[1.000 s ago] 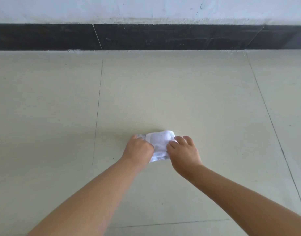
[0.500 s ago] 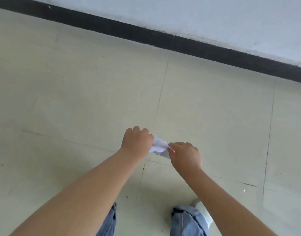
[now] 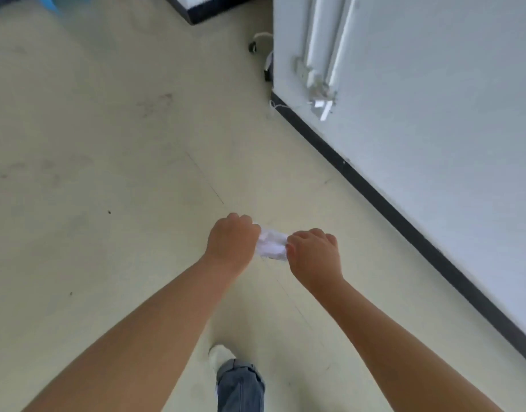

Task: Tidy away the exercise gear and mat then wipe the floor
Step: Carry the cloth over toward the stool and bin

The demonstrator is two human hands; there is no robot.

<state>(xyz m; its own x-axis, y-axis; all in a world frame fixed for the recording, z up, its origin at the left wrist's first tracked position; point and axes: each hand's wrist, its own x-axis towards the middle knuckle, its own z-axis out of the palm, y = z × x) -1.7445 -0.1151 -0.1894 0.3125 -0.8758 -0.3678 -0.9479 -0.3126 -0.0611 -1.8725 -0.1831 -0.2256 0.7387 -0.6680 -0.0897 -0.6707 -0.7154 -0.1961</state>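
A small crumpled white cloth [image 3: 270, 244] hangs between my two hands, off the pale tiled floor [image 3: 107, 173]. My left hand [image 3: 232, 237] grips its left end with curled fingers. My right hand [image 3: 313, 250] grips its right end the same way. Both forearms reach forward from the bottom of the view. Most of the cloth is hidden inside my fists. No mat or exercise gear is in view.
A white wall [image 3: 434, 144] with a black skirting board [image 3: 404, 227] runs diagonally on the right, with white pipes [image 3: 324, 46] fixed to it. Small dark objects and a cable [image 3: 260, 46] lie by the wall corner. My jeans leg and white shoe [image 3: 226, 361] stand below.
I have lifted the cloth off the floor and stood up. The view has swung left along the wall to a corner, and my hands still hold the cloth between them.
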